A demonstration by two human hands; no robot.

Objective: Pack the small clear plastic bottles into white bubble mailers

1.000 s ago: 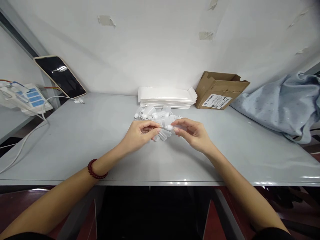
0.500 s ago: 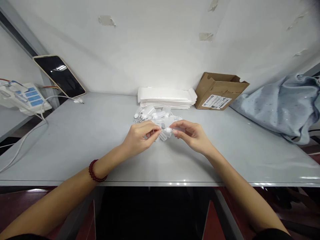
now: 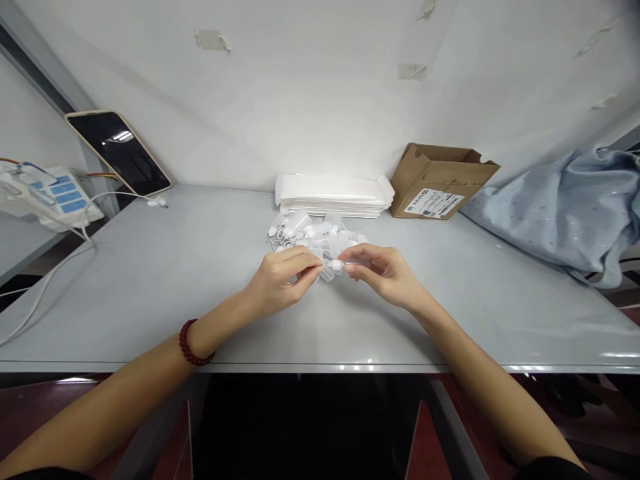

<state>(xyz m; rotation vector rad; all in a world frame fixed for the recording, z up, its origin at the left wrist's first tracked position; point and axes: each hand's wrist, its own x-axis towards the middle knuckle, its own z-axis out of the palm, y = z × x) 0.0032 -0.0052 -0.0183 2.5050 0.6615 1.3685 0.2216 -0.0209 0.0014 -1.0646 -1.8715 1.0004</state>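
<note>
Small white rounded plastic piece [image 3: 337, 265] with thin white cord [image 3: 327, 265], held before near side of loose pile of white and translucent plastic parts [image 3: 300, 223], over middle of glossy grey desk [image 3: 150, 280]. Pinched on cord by left hand [image 3: 280, 280], at right end by right hand [image 3: 387, 275]; both grips clamped. Better to pinch lightly, align straight. Farther: stacked flat white cartons [image 3: 333, 189].

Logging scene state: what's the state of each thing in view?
Small white plastic piece: held between both hands
Left hand: pinched at its left end
Right hand: pinched at its right end
White and translucent plastic pieces: heaped
Flat white rectangular packaging: stacked
Brown cardboard box: top open
Rectangular phone, pale case: slanted, screen dark
Light-blue fabric bag: slumped
Dark-red beaded bracelet: worn
White cable plug: unplugged
</note>
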